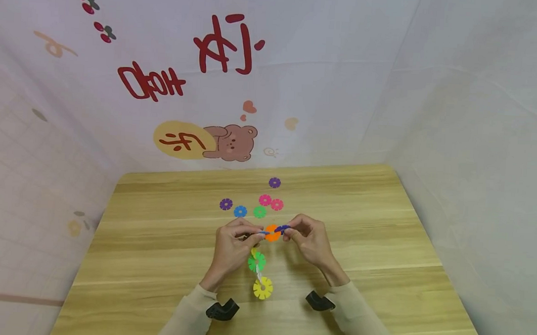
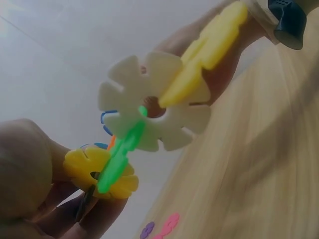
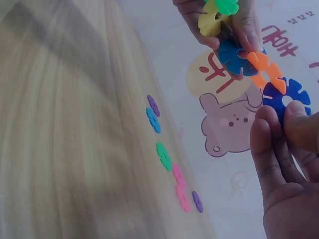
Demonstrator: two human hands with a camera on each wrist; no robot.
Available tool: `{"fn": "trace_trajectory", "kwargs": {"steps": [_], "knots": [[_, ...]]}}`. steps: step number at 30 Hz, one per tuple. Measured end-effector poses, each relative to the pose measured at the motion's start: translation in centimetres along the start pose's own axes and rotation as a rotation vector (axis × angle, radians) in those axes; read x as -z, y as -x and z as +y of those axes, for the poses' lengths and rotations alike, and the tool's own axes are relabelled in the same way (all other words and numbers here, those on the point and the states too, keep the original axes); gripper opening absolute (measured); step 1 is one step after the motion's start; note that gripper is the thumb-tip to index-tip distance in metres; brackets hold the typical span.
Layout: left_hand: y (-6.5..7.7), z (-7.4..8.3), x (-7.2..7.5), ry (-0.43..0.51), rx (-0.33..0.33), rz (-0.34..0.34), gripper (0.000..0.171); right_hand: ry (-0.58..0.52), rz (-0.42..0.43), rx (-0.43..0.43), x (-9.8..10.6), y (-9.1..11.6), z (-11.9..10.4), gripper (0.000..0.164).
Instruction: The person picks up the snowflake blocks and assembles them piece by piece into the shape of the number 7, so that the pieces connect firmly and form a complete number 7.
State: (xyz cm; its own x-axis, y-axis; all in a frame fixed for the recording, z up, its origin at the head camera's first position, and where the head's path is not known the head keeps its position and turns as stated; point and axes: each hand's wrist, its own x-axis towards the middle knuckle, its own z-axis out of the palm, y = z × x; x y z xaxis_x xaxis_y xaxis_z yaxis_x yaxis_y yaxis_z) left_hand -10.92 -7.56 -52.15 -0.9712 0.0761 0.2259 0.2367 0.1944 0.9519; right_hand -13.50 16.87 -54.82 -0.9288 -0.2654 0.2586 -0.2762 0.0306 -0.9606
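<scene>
Orange disc (image 1: 272, 237), held two-handed

Left hand (image 1: 232, 244): thumb and fingers are pinching a blue disc (image 3: 234, 59). Right hand (image 1: 312, 240): is pinching a dark blue disc (image 3: 275, 95). The orange disc is bridging both above the wooden table (image 1: 153, 273); whether fully slotted, cannot tell. A yellow-green-white-yellow chain (image 1: 252, 263) is trailing from the left hand toward the person. Lying beyond: purple discs (image 1: 270, 183), light-blue disc (image 1: 237, 211), green disc (image 1: 256, 212), pink discs (image 1: 261, 200).
</scene>
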Motion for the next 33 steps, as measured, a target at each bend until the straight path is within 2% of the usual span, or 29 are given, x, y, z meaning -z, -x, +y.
{"fn": "trace_trajectory", "kwargs": {"steps": [3,6,13,18,26,30,33], "knots": [[0.0,0.1,0.1,-0.015,0.013,-0.005,0.006,-0.020,-0.013,-0.007,0.0,0.1,0.2,0.016],[0.1,0.0,0.3,-0.031,0.028,-0.019,0.003,-0.002,-0.026,-0.003,0.2,0.1,0.4,0.019],[-0.2,-0.1,0.9,-0.095,0.067,-0.075,0.006,0.033,-0.045,0.032,0.3,0.1,0.3,0.011],[-0.2,-0.1,1.4,-0.154,0.071,-0.100,0.009,0.009,-0.056,0.021,0.0,0.2,0.2,0.014],[-0.1,-0.2,2.0,-0.160,0.072,-0.106,0.012,0.000,-0.105,0.055,0.0,-0.1,0.3,0.013],[0.1,-0.3,2.4,-0.153,0.088,-0.084,0.005,0.056,-0.082,0.040,0.7,-0.7,0.8,0.018],[0.2,-0.4,2.8,-0.150,0.095,-0.058,0.005,0.169,-0.031,-0.011,1.2,-1.5,1.3,0.018]]}}
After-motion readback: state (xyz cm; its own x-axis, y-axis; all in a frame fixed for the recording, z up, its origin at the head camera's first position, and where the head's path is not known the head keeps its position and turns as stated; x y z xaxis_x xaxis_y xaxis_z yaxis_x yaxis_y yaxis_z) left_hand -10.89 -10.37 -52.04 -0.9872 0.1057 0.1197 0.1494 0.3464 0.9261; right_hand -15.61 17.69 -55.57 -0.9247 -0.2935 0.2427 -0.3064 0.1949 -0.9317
